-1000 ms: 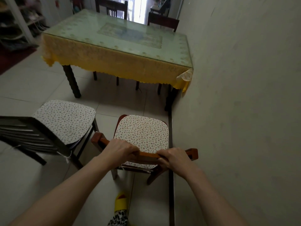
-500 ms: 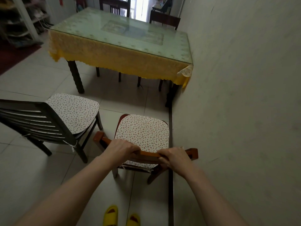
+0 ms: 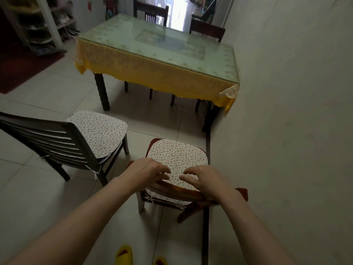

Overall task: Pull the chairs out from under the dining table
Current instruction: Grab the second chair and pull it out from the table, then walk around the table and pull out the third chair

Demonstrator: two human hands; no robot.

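The left hand (image 3: 148, 172) and right hand (image 3: 205, 180) were seen released, fingers spread, above the top rail of the reddish-brown chair (image 3: 241, 193); contact with the rail could not be judged. This chair, carrying a patterned seat cushion (image 3: 176, 157), was positioned clear of the counter (image 3: 152, 44), close to the wall (image 3: 286, 111). A dark slatted chair (image 3: 57, 144) was noted to its left, also clear. Two further chairs (image 3: 150, 11) remained at the counter's far side.

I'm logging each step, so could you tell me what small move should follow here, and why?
Probably walk to the far chairs: both hands are open above the brown chair, which, like the dark chair, stands clear of the table.
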